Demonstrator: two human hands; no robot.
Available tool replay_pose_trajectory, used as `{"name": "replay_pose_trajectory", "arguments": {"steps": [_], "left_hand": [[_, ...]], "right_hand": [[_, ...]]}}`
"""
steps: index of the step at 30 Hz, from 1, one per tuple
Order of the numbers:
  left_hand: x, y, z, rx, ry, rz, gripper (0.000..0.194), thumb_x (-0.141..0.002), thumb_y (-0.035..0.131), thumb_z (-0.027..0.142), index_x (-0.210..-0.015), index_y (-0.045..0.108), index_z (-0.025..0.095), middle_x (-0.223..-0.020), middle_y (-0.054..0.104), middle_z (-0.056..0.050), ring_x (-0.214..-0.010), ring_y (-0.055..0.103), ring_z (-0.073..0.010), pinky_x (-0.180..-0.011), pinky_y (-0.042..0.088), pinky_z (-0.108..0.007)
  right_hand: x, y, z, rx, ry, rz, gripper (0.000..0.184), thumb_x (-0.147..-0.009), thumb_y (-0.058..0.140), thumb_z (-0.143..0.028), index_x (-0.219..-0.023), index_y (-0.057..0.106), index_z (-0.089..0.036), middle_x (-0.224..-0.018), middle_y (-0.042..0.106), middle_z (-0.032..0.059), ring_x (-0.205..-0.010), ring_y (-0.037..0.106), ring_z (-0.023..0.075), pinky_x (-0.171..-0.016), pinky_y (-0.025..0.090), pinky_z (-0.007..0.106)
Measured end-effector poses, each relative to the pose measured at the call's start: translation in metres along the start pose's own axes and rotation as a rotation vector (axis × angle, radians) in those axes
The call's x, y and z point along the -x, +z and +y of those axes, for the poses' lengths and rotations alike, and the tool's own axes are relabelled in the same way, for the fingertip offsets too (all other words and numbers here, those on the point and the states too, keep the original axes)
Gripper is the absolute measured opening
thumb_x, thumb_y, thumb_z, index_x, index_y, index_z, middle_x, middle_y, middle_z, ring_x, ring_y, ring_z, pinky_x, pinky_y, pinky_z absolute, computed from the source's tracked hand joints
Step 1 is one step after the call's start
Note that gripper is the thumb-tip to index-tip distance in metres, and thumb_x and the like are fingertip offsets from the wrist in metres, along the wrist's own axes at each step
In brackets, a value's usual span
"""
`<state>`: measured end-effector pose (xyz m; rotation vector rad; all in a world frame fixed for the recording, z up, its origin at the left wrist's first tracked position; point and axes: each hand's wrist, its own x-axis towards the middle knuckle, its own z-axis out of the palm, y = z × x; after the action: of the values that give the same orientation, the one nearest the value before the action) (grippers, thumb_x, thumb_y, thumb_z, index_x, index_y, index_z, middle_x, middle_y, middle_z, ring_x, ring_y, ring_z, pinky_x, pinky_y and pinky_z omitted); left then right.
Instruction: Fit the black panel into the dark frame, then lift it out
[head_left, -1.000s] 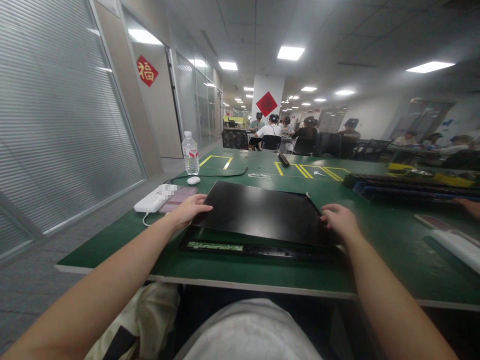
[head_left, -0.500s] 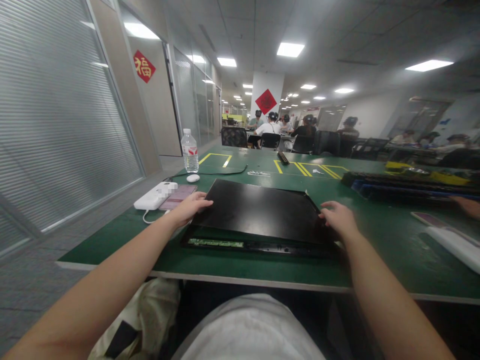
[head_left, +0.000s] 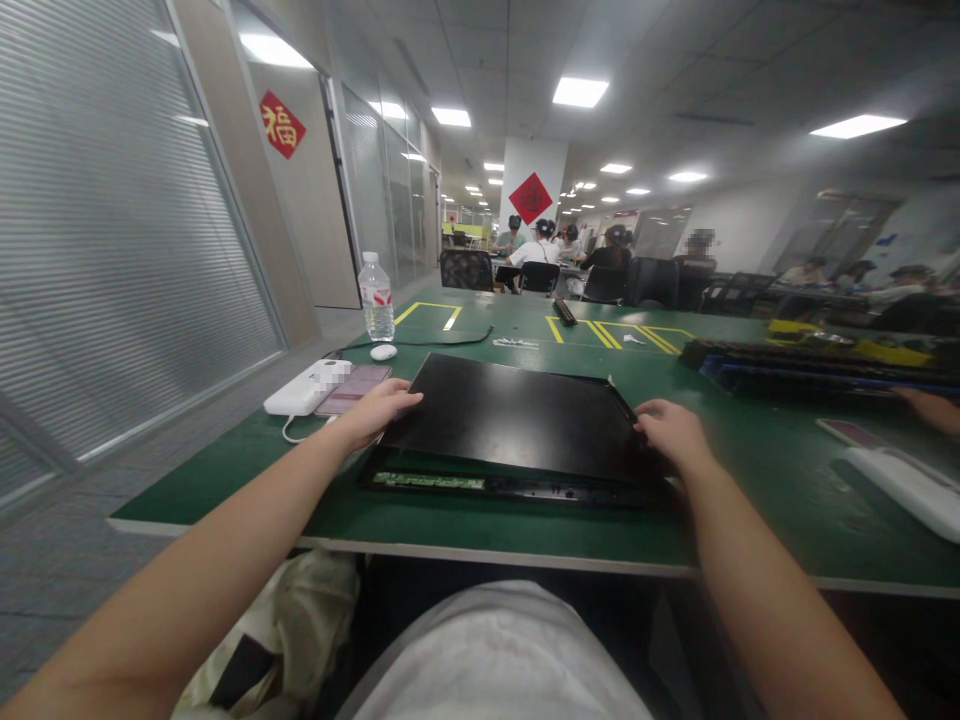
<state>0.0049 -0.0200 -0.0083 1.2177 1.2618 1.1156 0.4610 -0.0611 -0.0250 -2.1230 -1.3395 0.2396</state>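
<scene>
A flat black screen panel (head_left: 510,415) lies tilted over a black frame (head_left: 570,492) on the green table. Along the frame's near edge a strip of green circuit board (head_left: 431,482) shows. My left hand (head_left: 379,410) grips the panel's left edge, thumb on top and the other fingers partly hidden beneath. At the opposite edge my right hand (head_left: 673,432) is closed on the panel with bent fingers. The panel's near edge sits slightly above the frame, leaving a gap.
Left of the panel are a white power bank (head_left: 307,388), a phone (head_left: 352,390), a white oval case (head_left: 383,352) and a water bottle (head_left: 377,300). Dark stacked parts (head_left: 810,370) and another person's hand (head_left: 930,412) are at right. Yellow tape (head_left: 615,335) marks the table (head_left: 247,480).
The view has shifted very slightly. Both hands keep their hold on the panel, which stays almost in the same place over the frame.
</scene>
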Motion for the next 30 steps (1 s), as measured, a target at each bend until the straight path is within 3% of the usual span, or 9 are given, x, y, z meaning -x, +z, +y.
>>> {"name": "replay_pose_trajectory", "arguments": {"steps": [7,13,17,21,30], "left_hand": [[-0.0063,0.0026,-0.0007,0.077,0.064,0.092,0.022,-0.060,0.081,0.021,-0.076,0.067,0.020,-0.086,0.073,-0.005,-0.103,0.067,-0.0248,-0.094,0.052,-0.033],[-0.0025,0.0025,0.0019,0.127,-0.054,-0.050,0.022,-0.059,0.079,0.014,-0.078,0.068,0.019,-0.076,0.075,-0.006,-0.085,0.073,-0.0273,-0.078,0.060,-0.037],[-0.0017,0.0003,0.0009,0.104,-0.051,-0.104,0.025,-0.062,0.080,0.013,-0.083,0.068,0.016,-0.077,0.076,-0.007,-0.073,0.074,-0.0242,-0.069,0.060,-0.034],[-0.0015,-0.0009,-0.0004,0.115,-0.051,-0.104,0.030,-0.063,0.082,0.012,-0.089,0.067,0.014,-0.081,0.077,-0.008,-0.067,0.073,-0.0204,-0.065,0.059,-0.031],[0.0009,0.0015,0.0031,0.149,-0.075,-0.077,0.031,-0.062,0.081,0.007,-0.089,0.068,0.015,-0.079,0.078,-0.007,-0.066,0.073,-0.0201,-0.065,0.060,-0.029]], "right_hand": [[-0.0014,0.0022,0.0019,-0.001,-0.004,0.019,0.027,-0.075,0.057,-0.021,-0.096,0.075,-0.020,-0.081,0.077,0.0044,-0.053,0.062,0.0144,-0.058,0.048,0.026],[-0.0012,0.0027,0.0017,-0.023,0.010,0.006,0.026,-0.075,0.057,-0.021,-0.094,0.075,-0.020,-0.081,0.076,0.0043,-0.054,0.063,0.0142,-0.058,0.048,0.026],[-0.0006,0.0026,0.0008,-0.082,0.043,0.001,0.025,-0.076,0.058,-0.020,-0.094,0.075,-0.019,-0.079,0.076,0.0042,-0.050,0.062,0.0130,-0.056,0.048,0.025],[-0.0016,0.0036,0.0012,-0.103,0.038,0.010,0.023,-0.076,0.059,-0.019,-0.092,0.074,-0.018,-0.077,0.076,0.0046,-0.049,0.062,0.0128,-0.054,0.048,0.024],[0.0011,0.0013,-0.0015,-0.124,0.065,0.001,0.024,-0.076,0.058,-0.019,-0.093,0.075,-0.018,-0.079,0.076,0.0055,-0.048,0.060,0.0120,-0.053,0.048,0.025]]}}
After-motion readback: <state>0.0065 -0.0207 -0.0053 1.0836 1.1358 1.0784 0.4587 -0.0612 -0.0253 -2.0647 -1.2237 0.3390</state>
